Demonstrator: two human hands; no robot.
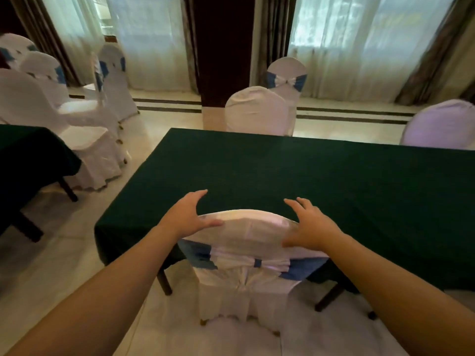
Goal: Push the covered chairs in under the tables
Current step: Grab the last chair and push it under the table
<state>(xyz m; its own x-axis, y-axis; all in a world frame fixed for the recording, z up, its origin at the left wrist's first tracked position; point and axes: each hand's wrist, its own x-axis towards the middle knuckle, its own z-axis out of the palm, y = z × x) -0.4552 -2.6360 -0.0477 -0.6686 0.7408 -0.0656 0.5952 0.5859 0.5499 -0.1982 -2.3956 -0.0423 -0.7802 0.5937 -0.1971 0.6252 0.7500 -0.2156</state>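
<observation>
A chair in a white cover with a blue sash [246,255] stands at the near edge of a table under a dark green cloth [308,181], its seat tucked beneath the cloth. My left hand [190,214] hovers at the left corner of the chair's top with fingers spread, the thumb lying on the cover. At the right corner my right hand [308,224] is also spread, thumb against the back. Neither hand is closed around the chair.
Across the table stand two covered chairs [257,111], one behind the other, and another [442,124] at the far right. Several covered chairs [87,140] crowd a second green table [28,155] on the left. Pale tiled floor [144,140] runs between the tables. Curtains hang behind.
</observation>
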